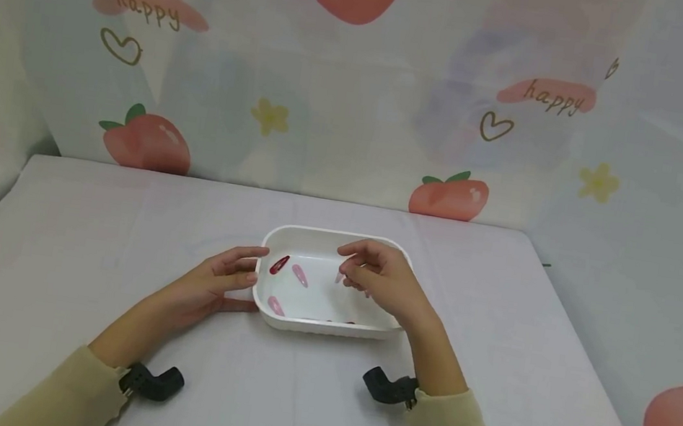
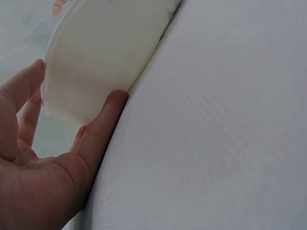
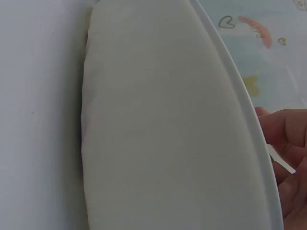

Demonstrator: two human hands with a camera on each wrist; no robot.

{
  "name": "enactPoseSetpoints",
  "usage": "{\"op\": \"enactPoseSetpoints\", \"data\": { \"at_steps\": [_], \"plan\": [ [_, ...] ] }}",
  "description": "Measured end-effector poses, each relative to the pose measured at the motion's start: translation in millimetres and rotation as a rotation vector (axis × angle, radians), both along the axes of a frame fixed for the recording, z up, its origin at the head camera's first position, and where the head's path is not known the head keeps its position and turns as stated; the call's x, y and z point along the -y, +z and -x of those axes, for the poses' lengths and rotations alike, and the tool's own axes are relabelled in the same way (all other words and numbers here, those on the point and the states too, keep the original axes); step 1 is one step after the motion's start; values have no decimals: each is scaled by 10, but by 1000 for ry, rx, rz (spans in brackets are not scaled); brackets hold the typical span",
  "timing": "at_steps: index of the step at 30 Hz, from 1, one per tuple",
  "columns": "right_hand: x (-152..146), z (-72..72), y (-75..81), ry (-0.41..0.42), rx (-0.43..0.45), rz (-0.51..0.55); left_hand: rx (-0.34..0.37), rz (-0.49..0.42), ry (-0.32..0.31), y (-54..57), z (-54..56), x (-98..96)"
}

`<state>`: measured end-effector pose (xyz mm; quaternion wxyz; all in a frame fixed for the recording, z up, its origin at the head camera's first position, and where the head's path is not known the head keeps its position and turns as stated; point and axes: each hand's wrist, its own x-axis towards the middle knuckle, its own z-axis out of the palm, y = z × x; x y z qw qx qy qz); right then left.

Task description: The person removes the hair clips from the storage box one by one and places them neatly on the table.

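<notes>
A white tray (image 1: 325, 329) holds several snap hair clips: a dark red hair clip (image 1: 279, 265), a glittery pink hair clip (image 1: 300, 275) and a lighter pink hair clip (image 1: 276, 305) lie toward its left. My left hand (image 1: 220, 280) rests against the tray's left end, fingers extended along its rim and outer wall, which the left wrist view also shows. Above the tray's right part, my right hand (image 1: 381, 277) pinches a pale hair clip (image 1: 339, 278) between thumb and fingers. Other clips beneath this hand and behind the near wall are mostly hidden.
The tray stands on a table with a white cloth (image 1: 117, 225). A printed backdrop (image 1: 345, 97) with peaches and hearts rises behind it and at the sides. A black wrist camera (image 1: 154, 383) sits on the left sleeve, another black wrist camera (image 1: 389, 386) on the right.
</notes>
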<state>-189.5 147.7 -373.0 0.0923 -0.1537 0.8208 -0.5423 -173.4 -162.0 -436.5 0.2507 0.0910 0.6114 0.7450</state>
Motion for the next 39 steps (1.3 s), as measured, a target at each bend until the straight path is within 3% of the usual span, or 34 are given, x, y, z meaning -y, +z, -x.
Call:
{"op": "enactPoseSetpoints", "data": {
  "at_steps": [13,19,24,32,39],
  "plan": [
    [-66,-8,33,-85,-13,-33,-4,7,-2,8,-31,12],
    [-78,31,42,-70,-56,60,-11,9,-5,11,-12,17],
    [-93,41,59,-125,-38,93,-7,9,-8,16,-2,13],
    [-202,67,28,-206,-122,106,-9,14,-4,3,2,0],
    [-290,110,9,-344,-41,212,-26,26,3,1,1,-12]
  ]
}}
